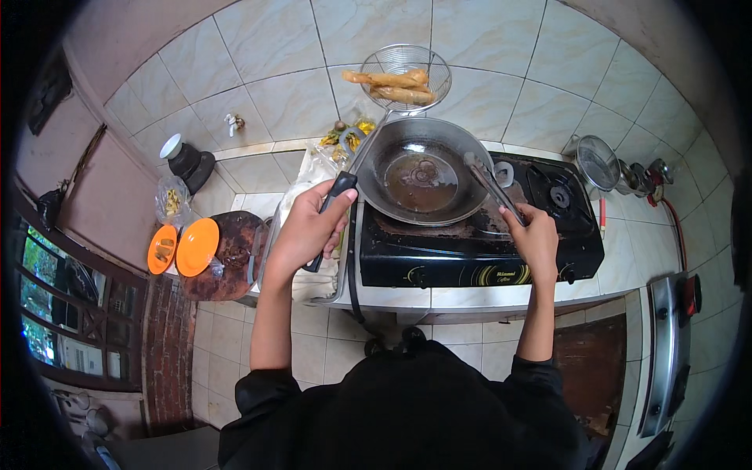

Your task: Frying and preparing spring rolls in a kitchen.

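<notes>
My left hand (317,226) grips the black handle of a wire skimmer (443,70). Several golden-brown fried rolls (402,94) lie in its basket, which is raised above the far rim of a wok (376,200). The wok stands on the left side of a black two-burner gas stove (446,258) and has oil (423,182) in its bottom. Metal tongs (493,188) are in my right hand (534,235), with their tips over the wok's right side. Nothing is visibly held between the tips.
Left of the stove, a metal tray (338,288) holds pale rolls, partly hidden by my left arm. Further left are a round wooden board (223,282) with a knife (254,255), and two orange plates (197,247). Strainers (596,161) stand at the back right. A black hose (352,264) runs beside the stove.
</notes>
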Demonstrator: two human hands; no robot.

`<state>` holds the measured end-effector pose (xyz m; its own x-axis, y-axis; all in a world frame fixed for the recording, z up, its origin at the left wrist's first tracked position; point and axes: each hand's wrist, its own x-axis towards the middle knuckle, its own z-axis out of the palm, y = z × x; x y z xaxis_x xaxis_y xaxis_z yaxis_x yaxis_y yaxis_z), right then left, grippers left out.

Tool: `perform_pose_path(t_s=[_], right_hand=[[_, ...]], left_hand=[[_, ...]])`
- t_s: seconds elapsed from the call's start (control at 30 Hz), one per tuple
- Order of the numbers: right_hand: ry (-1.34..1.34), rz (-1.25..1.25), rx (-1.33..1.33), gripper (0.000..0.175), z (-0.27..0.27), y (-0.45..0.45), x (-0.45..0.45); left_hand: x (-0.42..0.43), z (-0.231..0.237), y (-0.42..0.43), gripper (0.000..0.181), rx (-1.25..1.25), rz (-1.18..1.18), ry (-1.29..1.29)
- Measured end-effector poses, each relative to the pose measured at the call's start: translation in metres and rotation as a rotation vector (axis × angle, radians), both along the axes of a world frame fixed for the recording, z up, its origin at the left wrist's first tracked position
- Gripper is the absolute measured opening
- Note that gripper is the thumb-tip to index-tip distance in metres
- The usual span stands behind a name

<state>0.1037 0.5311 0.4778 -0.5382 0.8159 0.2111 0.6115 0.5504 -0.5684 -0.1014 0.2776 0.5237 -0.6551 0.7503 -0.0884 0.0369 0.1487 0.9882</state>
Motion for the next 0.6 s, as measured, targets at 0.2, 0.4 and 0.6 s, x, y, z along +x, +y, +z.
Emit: perform_pose_path(t_s=[0.2,0.4,0.6], right_hand=[[0.006,0.033,0.007,0.037,-0.006,0.0,-0.001],[0.032,0.015,-0.015,0.037,-0.003,0.003,0.0],[0.004,0.017,-0.017,0.037,-0.005,0.0,-0.001]], left_hand=[[-0.008,-0.028,-0.01,0.025,-0.197,-0.065,0.045],[-0.001,-0.003,-0.008,0.025,-0.1,-0.031,0.038],[0.0,-0.012,-0.005,0.025,-0.119,-0.031,0.079]])
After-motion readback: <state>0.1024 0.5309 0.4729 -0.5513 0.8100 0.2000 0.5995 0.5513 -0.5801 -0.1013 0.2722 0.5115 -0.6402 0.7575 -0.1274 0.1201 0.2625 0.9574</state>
